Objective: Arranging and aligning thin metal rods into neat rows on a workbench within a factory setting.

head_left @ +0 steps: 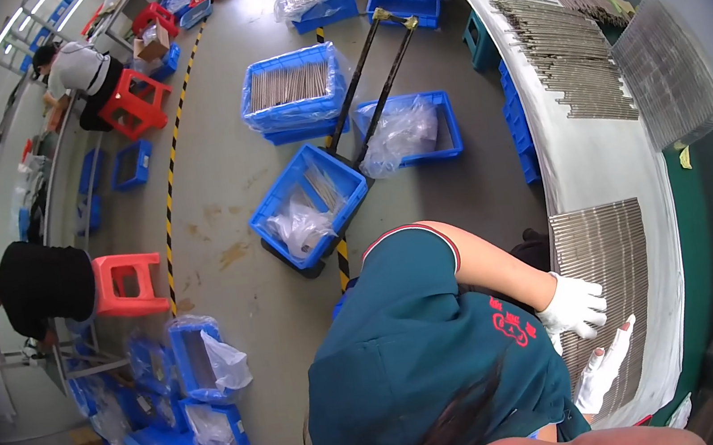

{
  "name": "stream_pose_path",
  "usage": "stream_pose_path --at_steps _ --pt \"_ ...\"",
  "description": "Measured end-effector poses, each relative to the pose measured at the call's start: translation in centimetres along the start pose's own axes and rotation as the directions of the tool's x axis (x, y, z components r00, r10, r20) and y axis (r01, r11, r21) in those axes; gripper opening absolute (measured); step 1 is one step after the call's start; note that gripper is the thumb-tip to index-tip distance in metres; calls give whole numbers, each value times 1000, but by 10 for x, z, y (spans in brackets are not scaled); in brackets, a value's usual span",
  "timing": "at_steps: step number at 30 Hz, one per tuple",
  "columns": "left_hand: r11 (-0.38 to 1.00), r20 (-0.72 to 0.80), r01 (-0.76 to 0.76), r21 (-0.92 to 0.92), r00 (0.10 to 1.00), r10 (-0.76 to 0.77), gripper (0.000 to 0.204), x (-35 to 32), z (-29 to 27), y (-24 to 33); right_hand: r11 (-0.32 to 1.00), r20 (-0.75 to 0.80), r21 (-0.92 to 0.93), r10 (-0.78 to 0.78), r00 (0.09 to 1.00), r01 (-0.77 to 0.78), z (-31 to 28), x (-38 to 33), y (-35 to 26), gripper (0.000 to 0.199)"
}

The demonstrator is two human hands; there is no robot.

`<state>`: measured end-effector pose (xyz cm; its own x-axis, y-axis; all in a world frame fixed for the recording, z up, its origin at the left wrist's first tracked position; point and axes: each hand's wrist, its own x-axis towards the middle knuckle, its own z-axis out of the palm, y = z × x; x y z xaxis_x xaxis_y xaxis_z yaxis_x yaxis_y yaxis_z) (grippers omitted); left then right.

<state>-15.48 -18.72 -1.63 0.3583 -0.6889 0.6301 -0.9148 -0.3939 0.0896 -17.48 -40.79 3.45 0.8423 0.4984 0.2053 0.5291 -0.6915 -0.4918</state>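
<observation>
My left hand [573,306], in a white glove, lies on a flat row of thin grey metal rods [598,245] placed side by side on the white-covered table. Its fingers are spread over them. Close by, my right hand [604,373] rests against the same rods, its gloved fingers stretched out and some fingertips bare. Neither hand has a rod visibly in its grasp. Farther along the table lies another batch of metal rods [564,51], with uneven ends.
A plastic-wrapped stack [669,69] stands at the table's right edge. Blue bins stand on the floor, one with rods [289,85], another on a hand trolley [309,206]. Two people sit at left benches near red stools [129,285]. Stacked blue crates [212,426] are lower left.
</observation>
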Motion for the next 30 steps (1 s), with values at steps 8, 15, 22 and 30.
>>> stream_pose_path --at_steps 8,15,22,30 --pt "947 111 99 -306 992 -68 52 17 -30 6 986 -102 -15 -166 981 165 8 9 -12 65" --pt "889 103 407 -208 913 -394 61 -28 -87 -21 995 -173 -74 59 983 -72 -2 -19 -17 67" --pt "578 -189 775 255 626 -757 63 -132 -153 -42 977 -155 -143 133 979 -155 -7 -24 -11 71" --pt "609 -181 707 359 693 -698 53 -107 -156 -57 952 84 -235 223 971 -198 -5 -20 -31 66"
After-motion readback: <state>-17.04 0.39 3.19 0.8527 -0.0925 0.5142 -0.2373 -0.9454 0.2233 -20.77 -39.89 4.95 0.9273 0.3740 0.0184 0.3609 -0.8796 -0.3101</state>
